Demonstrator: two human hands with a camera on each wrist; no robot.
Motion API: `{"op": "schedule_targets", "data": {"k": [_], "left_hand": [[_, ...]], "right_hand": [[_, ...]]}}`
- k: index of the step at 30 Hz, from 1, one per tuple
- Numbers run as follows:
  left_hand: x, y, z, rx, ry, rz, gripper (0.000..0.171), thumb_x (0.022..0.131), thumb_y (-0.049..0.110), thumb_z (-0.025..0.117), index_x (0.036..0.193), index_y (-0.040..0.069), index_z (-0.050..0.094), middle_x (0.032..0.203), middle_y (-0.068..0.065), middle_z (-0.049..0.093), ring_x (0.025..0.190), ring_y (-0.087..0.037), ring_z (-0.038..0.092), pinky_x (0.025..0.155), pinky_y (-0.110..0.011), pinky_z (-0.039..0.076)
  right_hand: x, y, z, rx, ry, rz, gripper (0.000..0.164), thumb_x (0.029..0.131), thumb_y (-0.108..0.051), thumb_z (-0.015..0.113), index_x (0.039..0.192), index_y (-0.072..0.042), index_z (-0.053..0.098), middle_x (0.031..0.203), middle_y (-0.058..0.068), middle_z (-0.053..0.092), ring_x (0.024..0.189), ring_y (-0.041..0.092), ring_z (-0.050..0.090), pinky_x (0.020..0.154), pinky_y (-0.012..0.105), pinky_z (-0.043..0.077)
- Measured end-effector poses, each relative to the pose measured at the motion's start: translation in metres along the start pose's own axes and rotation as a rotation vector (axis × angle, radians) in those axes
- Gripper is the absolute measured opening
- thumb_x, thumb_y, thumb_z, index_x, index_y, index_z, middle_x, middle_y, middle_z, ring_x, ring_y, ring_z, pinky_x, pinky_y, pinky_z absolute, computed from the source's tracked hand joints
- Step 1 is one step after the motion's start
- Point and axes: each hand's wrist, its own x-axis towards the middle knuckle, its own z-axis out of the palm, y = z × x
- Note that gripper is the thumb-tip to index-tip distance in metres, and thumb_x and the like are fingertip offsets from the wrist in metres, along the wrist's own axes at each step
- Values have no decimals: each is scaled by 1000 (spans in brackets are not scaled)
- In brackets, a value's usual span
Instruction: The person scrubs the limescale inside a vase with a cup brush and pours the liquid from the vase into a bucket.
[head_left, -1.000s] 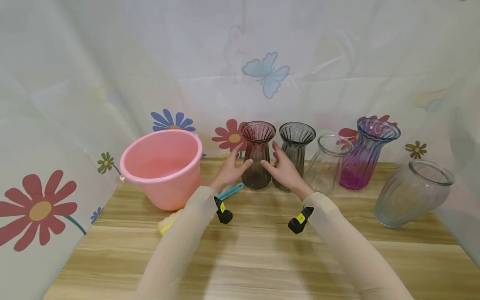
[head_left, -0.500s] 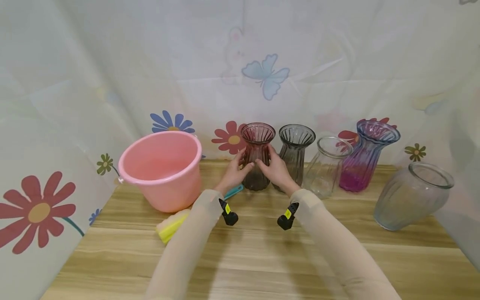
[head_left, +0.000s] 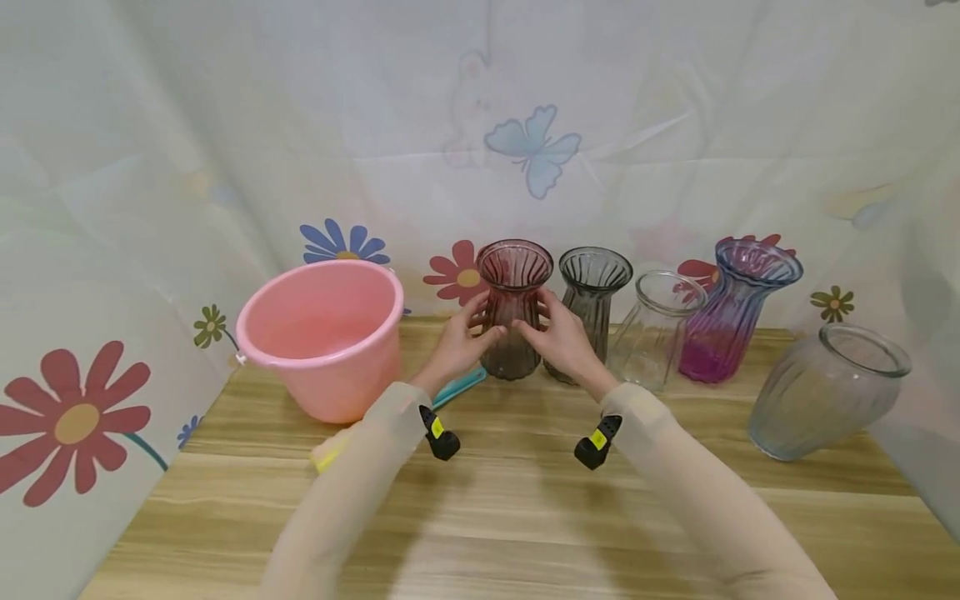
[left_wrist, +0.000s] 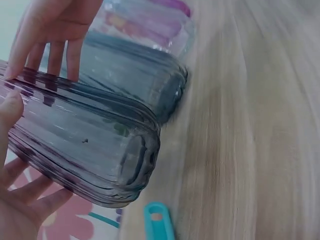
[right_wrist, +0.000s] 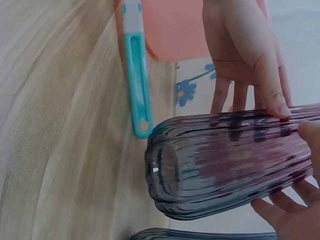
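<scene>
A ribbed glass vase point(head_left: 512, 357), reddish at the flared rim and smoky grey below, stands upright between my two hands. My left hand point(head_left: 457, 346) grips its left side and my right hand point(head_left: 564, 337) its right, thumbs in front and fingers reaching around. In the left wrist view, the vase's grey base point(left_wrist: 132, 165) shows below the fingers. Close by on the right is a smoky grey vase point(head_left: 592, 312) of the same shape. Near my left wrist, a teal handle point(right_wrist: 139, 85) lies on the table, partly hidden by the left arm in the head view.
A pink bucket point(head_left: 356, 379) stands at left, with a yellow sponge point(head_left: 327, 454) before it, mostly behind my left sleeve. To the right are a clear glass vase point(head_left: 648, 350), a blue-purple vase point(head_left: 720, 333) and a rounded pale vase point(head_left: 821, 400). A flower-print sheet point(head_left: 637, 108) hangs behind.
Both hands, spread apart around the reddish vase at first, have closed in and now grip it. Its rim looks slightly larger and higher than half a second ago. The other vases stay put.
</scene>
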Motion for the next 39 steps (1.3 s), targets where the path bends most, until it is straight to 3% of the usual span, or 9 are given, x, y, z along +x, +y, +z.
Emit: {"op": "schedule_targets", "data": {"k": [5,11,22,30,39], "left_hand": [[-16,15,-4,42,-14,8,68,85,22,65,143,16,31,139,-13,43,118,-31,52,86,-38,50],[-39,22,2,94,-51,27,70,82,21,69,142,14,35,135,-14,48,113,-31,56,81,-35,53],[-76,30,22,95,-88,33,68,77,24,73,137,18,43,128,-13,55,102,-31,62,71,-30,55],[-95,33,30,155,-90,46,67,76,32,73,135,23,43,127,-10,56,100,-27,63,68,-24,54],[-107,36,36,140,-105,50,67,75,31,73,134,25,44,126,-8,56,101,-25,63,69,-22,53]], "right_hand": [[-14,-7,-9,-39,-22,-43,58,86,-20,63,136,-9,36,136,15,43,121,34,48,89,42,48],[-41,-11,-14,-104,0,-9,57,82,-24,68,129,-8,41,127,18,51,110,33,57,82,46,51],[-88,-7,-18,-31,-5,34,57,77,-20,74,124,-5,44,118,20,56,102,36,61,75,42,54],[-104,-9,-20,24,-38,26,63,75,-13,74,128,-5,42,123,20,52,105,37,58,74,39,54],[-117,-8,-20,140,-72,-9,73,75,-7,73,137,-9,34,128,19,47,109,38,54,74,30,54]]}}
